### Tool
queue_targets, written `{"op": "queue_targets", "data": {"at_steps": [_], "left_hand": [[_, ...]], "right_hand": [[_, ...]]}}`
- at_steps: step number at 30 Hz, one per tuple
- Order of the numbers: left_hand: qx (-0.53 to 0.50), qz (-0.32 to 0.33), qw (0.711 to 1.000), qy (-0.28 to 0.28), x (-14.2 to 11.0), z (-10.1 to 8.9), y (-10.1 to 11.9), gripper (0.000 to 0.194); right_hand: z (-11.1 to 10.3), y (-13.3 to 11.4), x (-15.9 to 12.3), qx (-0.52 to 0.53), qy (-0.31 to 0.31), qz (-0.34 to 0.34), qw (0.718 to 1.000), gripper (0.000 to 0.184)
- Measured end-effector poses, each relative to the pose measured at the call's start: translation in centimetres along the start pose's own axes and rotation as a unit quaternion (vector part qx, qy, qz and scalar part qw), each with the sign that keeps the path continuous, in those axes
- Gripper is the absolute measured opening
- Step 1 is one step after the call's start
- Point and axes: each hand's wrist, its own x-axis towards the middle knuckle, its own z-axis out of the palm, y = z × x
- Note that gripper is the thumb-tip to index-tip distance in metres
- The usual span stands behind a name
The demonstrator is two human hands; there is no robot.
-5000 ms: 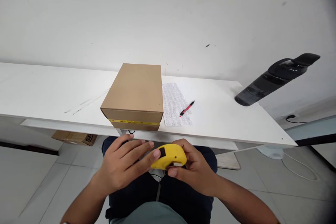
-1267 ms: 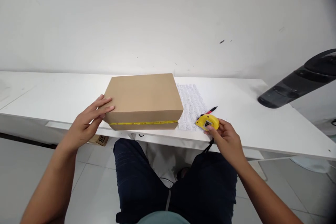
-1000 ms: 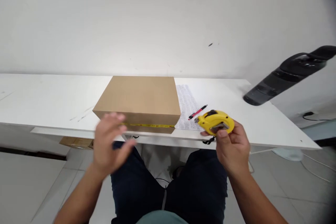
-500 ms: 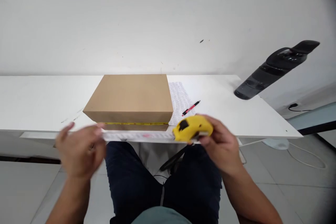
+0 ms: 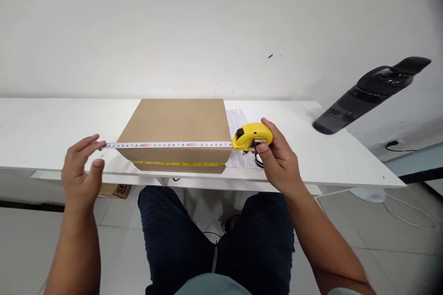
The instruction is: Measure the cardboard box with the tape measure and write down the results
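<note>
A brown cardboard box (image 5: pixel 176 120) with a yellow strip along its front stands on the white table (image 5: pixel 51 124). My right hand (image 5: pixel 277 159) grips a yellow tape measure (image 5: pixel 251 136) just right of the box's front edge. Its white blade (image 5: pixel 166 144) stretches left along the box's front top edge and past the left corner. My left hand (image 5: pixel 81 170) pinches the blade's tip between index finger and thumb, left of the box.
A printed sheet (image 5: pixel 238 120) lies right of the box, partly hidden by the tape measure. A dark handheld vacuum (image 5: pixel 370 94) sits at the table's right end. Another carton (image 5: pixel 116 190) lies on the floor under the table. Cables (image 5: pixel 404 214) run at the right.
My left hand let go of the box, took the blade's tip and pulled it out leftward. Both hands then rose from below the table edge to the box's front top edge.
</note>
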Motion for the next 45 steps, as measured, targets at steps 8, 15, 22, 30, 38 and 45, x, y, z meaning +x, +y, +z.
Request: {"op": "queue_targets", "data": {"at_steps": [8, 15, 22, 30, 38, 45], "left_hand": [[-0.028, 0.013, 0.999, -0.023, 0.2, 1.6, 3.0, 0.035], [-0.077, -0.029, 0.996, -0.039, -0.1, 0.9, 2.2, 0.032], [-0.229, -0.204, 0.952, -0.012, -0.3, 1.4, 1.8, 0.035], [-0.425, -0.284, 0.859, 0.024, 0.6, 2.8, 1.4, 0.044], [-0.46, -0.264, 0.845, 0.065, 1.5, 4.0, 2.4, 0.036], [-0.352, -0.206, 0.911, 0.067, 1.8, 4.1, 2.1, 0.038]], "right_hand": [[-0.1, 0.1, -0.4, -0.027, -0.002, 0.002, 1.0, 0.058], [-0.2, 0.3, -0.6, -0.039, 0.005, 0.001, 0.999, 0.058], [0.0, 0.8, -1.5, -0.048, 0.049, 0.007, 0.998, 0.059], [0.2, -0.4, -1.3, -0.072, 0.067, -0.018, 0.995, 0.055], [0.3, -0.2, -1.3, -0.053, 0.056, -0.041, 0.996, 0.056], [0.1, 0.0, -1.0, -0.071, 0.042, -0.045, 0.996, 0.056]]}}
